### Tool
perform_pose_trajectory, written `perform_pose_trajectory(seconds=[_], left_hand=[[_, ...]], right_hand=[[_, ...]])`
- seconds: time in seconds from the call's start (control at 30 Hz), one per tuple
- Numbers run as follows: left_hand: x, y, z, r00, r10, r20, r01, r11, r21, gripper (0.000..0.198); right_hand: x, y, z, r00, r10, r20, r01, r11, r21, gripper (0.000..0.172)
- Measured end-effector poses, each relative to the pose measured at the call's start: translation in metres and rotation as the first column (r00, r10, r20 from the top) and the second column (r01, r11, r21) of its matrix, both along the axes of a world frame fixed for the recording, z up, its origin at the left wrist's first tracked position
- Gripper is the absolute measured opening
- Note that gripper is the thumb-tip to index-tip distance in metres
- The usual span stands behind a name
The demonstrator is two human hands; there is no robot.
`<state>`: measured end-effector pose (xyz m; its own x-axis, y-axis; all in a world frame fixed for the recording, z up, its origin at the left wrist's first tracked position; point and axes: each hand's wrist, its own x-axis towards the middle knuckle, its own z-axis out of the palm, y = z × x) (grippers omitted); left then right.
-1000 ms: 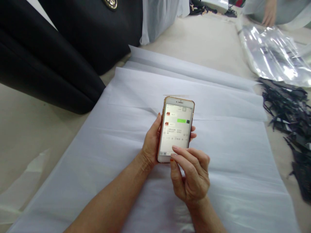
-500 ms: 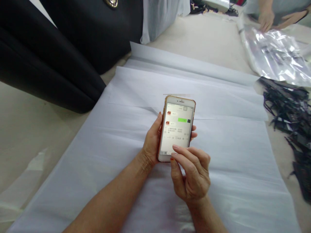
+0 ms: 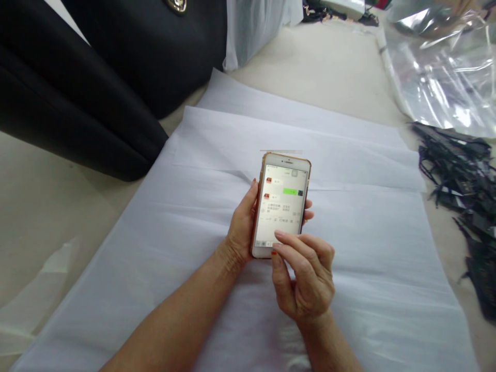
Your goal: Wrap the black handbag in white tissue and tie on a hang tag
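A smartphone (image 3: 284, 206) in a brown-gold case is upright in my left hand (image 3: 243, 222), its lit screen showing a chat with a green bubble. My left thumb lies along the left edge, and fingertips curl round the right edge; the rest of those fingers is hidden behind the phone. My right hand (image 3: 308, 274) hovers at the phone's lower end with bent fingers slightly apart, holding nothing. Whether a fingertip touches the glass I cannot tell. Beneath both hands, white sheets of thin paper (image 3: 186, 206) cover the table.
A large black bag (image 3: 155, 51) with a gold fitting stands at upper left. Clear plastic (image 3: 442, 72) lies at upper right, partly over another person's blurred hands. Black straps or scraps (image 3: 461, 165) are heaped on the right. A translucent plastic cover (image 3: 251, 31) hangs at the back.
At upper right the clear plastic has been raised and now covers the other person's hands. The far paper sheet lies in a different fold. My hands and the phone have hardly moved.
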<state>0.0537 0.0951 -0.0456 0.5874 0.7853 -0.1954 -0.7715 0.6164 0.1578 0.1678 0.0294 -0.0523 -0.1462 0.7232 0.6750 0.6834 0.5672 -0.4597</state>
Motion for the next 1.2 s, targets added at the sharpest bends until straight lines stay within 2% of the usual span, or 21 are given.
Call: perform_pose_trajectory(seconds=[0.63, 0.97, 1.2], left_hand=[[0.0, 0.0004, 0.001, 1.0, -0.007, -0.003, 0.007, 1.0, -0.011, 0.07], [0.0001, 0.001, 0.0016, 1.0, -0.015, 0.018, 0.016, 0.999, -0.038, 0.073], [-0.0002, 0.0009, 0.0025, 1.0, -0.011, 0.001, 0.011, 0.999, -0.035, 0.07]], right_hand=[[0.0001, 0.0002, 0.0004, 1.0, 0.002, 0.008, -0.002, 1.0, 0.001, 0.012], [-0.0017, 0.002, -0.0016, 0.995, -0.095, 0.033, 0.094, 0.995, 0.014, 0.014], [0.0006, -0.0003, 0.0014, 0.994, -0.109, 0.027, 0.108, 0.994, 0.007, 0.016]])
